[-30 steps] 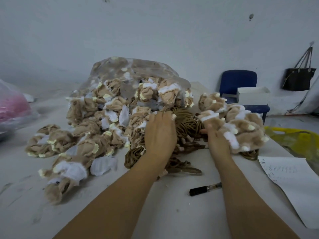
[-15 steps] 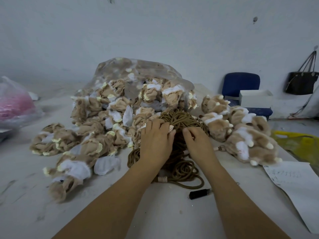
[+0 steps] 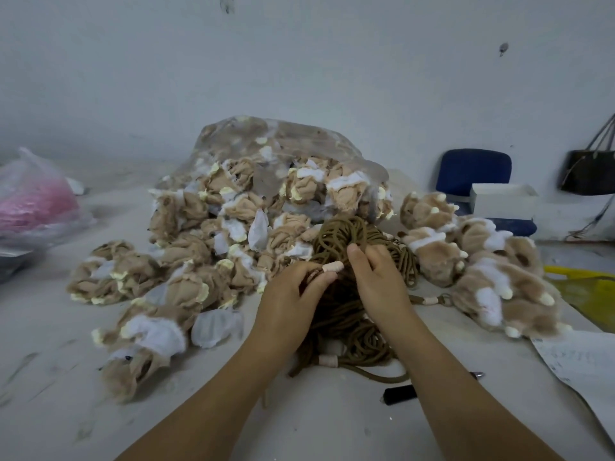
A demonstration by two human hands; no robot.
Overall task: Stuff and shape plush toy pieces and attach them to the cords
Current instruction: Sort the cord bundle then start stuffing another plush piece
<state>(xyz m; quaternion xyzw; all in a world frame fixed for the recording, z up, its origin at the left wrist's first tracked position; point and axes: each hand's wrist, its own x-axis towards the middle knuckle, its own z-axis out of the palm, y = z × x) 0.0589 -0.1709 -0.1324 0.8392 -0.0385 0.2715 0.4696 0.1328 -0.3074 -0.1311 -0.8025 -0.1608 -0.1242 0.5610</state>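
Pinching a pale-pink capped cord end (image 3: 332, 267), left hand (image 3: 289, 301) has freed it; right hand (image 3: 379, 284), over from three o'clock, grips tangled brown cords (image 3: 342, 234). Attachment next, probably.

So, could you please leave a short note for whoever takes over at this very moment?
Hands: the left hand pinches a pale-capped cord end. The right hand grips the cords, bundled mid-table.
Things: unstuffed pieces spill from the bag on the left. The stuffed toys lie on the right, and one seems tied to a cord.
Done: one batch stuffed.
Left: free a cord, stuff the remaining pile, attach each piece.
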